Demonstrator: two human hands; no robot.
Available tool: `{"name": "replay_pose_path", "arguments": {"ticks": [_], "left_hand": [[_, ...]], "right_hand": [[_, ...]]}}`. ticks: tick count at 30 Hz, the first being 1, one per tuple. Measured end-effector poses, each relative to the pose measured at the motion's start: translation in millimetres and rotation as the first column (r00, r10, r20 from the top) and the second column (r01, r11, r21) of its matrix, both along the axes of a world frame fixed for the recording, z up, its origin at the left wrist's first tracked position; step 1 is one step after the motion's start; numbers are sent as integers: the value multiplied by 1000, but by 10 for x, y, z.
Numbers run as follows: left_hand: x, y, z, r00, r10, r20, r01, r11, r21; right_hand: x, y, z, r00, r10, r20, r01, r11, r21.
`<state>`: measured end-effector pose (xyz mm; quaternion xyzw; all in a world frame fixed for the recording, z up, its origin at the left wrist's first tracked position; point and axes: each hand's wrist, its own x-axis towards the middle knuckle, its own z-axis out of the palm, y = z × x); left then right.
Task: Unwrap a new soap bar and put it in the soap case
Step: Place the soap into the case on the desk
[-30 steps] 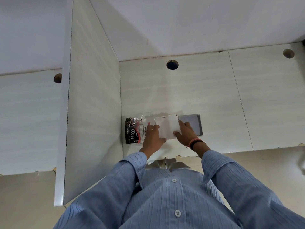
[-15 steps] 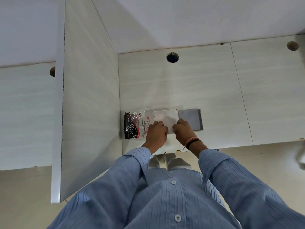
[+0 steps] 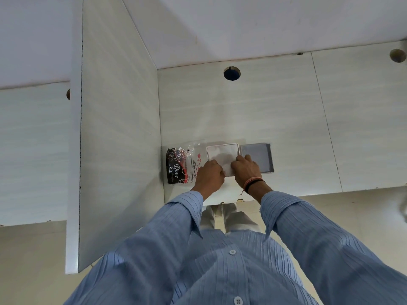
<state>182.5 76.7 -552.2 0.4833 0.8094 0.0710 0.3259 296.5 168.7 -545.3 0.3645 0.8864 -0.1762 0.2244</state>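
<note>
A white square soap case (image 3: 222, 153) lies flat on the white table (image 3: 286, 128), with a pale shape showing through its top. My left hand (image 3: 209, 175) and my right hand (image 3: 246, 170) both grip its near edge, fingers curled over it. To its left lies a crumpled Dove wrapper (image 3: 178, 166), black, red and clear. A flat grey square piece (image 3: 257, 156) sits right beside the case on its right. I cannot tell whether the soap bar is inside the case.
A tall white partition (image 3: 119, 128) walls off the left, close to the wrapper. A round cable hole (image 3: 231, 73) is in the table beyond the case. The table's near edge (image 3: 330, 191) runs just under my wrists.
The white case was held tilted up off the table; it has come down flat. Both hands have slid to its near edge and closed over it.
</note>
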Motion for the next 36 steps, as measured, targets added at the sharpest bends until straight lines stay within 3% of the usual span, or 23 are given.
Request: {"name": "replay_pose_path", "arguments": {"ticks": [7, 13, 22, 29, 36], "left_hand": [[-17, 95, -49, 986, -72, -149, 81, 995, 57], [-17, 157, -84, 965, -155, -213, 147, 988, -53], [32, 242, 28, 950, -174, -260, 133, 977, -166], [23, 170, 24, 929, -272, -252, 255, 962, -97], [9, 136, -9, 921, -285, -266, 260, 957, -125]], "right_hand": [[-97, 93, 36, 997, 67, 28, -69, 995, 66], [-76, 106, -47, 980, 83, 180, -91, 995, 36], [-71, 113, -164, 994, 16, 112, -13, 1000, -23], [-56, 46, -141, 992, 76, 99, -80, 996, 29], [-52, 6, -185, 994, 52, 94, -53, 998, 13]]}}
